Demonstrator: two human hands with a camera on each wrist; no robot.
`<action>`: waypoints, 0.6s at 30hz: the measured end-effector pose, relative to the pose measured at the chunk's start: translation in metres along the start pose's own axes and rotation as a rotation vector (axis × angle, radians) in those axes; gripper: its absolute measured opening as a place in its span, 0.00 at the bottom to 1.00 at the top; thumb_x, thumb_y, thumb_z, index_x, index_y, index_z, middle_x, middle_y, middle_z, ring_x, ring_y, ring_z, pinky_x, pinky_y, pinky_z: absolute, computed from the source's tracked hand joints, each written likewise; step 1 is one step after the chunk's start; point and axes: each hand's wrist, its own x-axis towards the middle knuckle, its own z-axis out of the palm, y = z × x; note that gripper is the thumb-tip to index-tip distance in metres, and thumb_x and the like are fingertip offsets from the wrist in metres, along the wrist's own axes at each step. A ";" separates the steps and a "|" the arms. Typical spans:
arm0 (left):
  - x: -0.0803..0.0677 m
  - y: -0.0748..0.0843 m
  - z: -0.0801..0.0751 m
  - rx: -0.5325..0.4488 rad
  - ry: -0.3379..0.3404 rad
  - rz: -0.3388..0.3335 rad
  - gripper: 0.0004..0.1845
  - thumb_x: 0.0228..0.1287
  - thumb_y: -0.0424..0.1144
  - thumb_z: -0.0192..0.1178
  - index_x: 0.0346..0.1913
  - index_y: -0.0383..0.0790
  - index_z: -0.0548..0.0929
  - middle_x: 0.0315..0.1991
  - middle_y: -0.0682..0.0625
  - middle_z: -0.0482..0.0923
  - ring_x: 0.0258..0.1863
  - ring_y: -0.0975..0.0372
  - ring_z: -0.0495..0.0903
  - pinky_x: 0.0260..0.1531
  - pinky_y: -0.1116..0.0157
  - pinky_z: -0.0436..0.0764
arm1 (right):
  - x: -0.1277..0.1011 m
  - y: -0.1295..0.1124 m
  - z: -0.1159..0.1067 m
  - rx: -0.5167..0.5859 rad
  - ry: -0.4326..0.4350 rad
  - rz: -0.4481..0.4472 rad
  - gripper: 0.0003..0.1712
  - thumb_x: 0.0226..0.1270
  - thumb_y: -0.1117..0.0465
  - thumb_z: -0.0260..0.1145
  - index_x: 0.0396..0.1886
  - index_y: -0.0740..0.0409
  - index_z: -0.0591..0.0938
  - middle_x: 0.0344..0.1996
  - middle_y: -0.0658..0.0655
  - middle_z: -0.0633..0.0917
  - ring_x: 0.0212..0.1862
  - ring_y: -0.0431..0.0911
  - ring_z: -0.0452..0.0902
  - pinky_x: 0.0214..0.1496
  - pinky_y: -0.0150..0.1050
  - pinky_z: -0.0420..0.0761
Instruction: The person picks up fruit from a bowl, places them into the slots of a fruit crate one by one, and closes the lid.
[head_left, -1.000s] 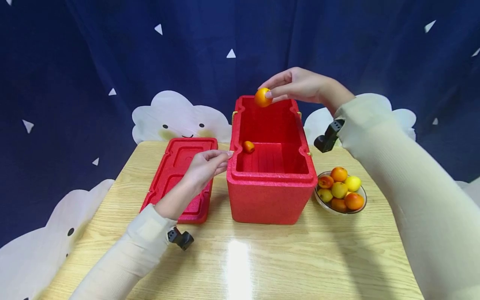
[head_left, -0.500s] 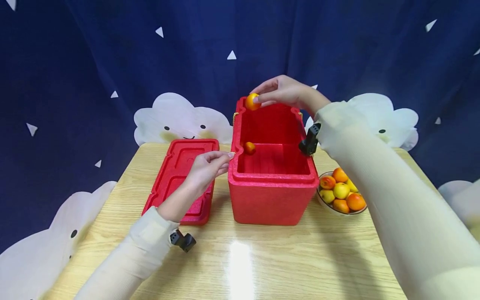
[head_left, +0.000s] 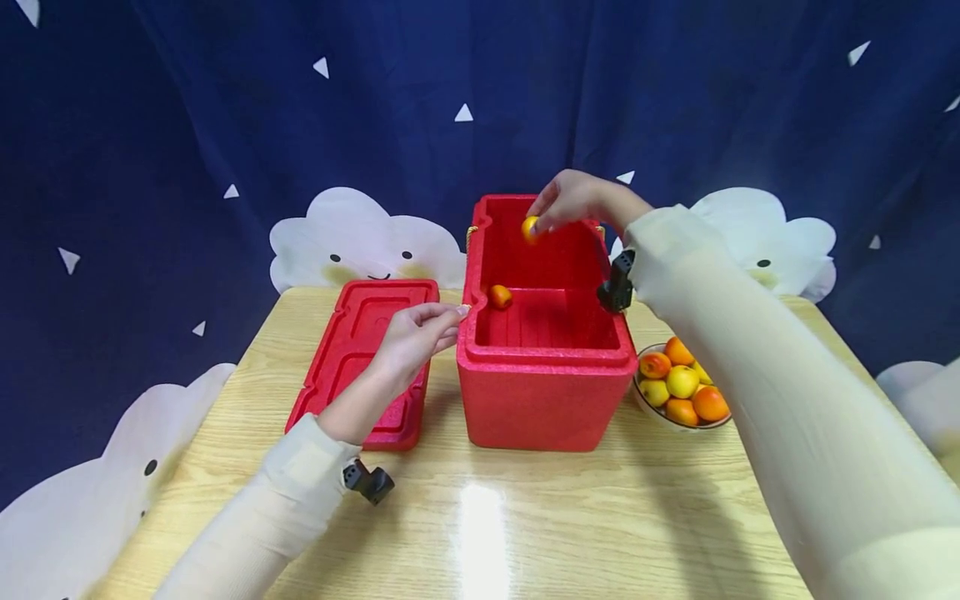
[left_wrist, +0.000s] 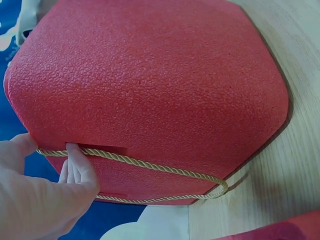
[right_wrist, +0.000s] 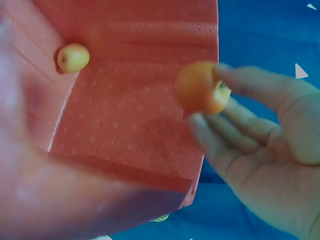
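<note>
An open red foam box (head_left: pixel 546 392) stands mid-table with one small orange fruit (head_left: pixel 499 296) on its floor, which also shows in the right wrist view as a fruit (right_wrist: pixel 73 57). My right hand (head_left: pixel 570 200) hovers over the box's back wall. A second orange fruit (head_left: pixel 530 229) is right at its fingertips (right_wrist: pixel 225 80); the fingers are nearly straight and the thumb is well apart from it. My left hand (head_left: pixel 420 329) is at the box's left rim, its fingers (left_wrist: pixel 75 162) curled on the rope handle (left_wrist: pixel 165 167).
The red lid (head_left: pixel 367 350) lies flat to the left of the box. A bowl (head_left: pixel 660 417) holding several orange and yellow fruits sits to the right. A dark blue curtain with white clouds hangs behind the wooden table (head_left: pixel 480 517).
My right hand moved right and down, from the box's back left corner into its opening, and its fingers have spread from the fruit. The left hand stayed put.
</note>
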 end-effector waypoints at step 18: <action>-0.001 -0.001 -0.003 -0.005 0.014 -0.001 0.20 0.67 0.41 0.58 0.58 0.34 0.75 0.56 0.41 0.79 0.44 0.63 0.84 0.62 0.59 0.77 | -0.033 -0.014 -0.006 0.015 0.039 -0.039 0.29 0.64 0.55 0.66 0.65 0.57 0.74 0.60 0.61 0.79 0.57 0.54 0.78 0.63 0.47 0.80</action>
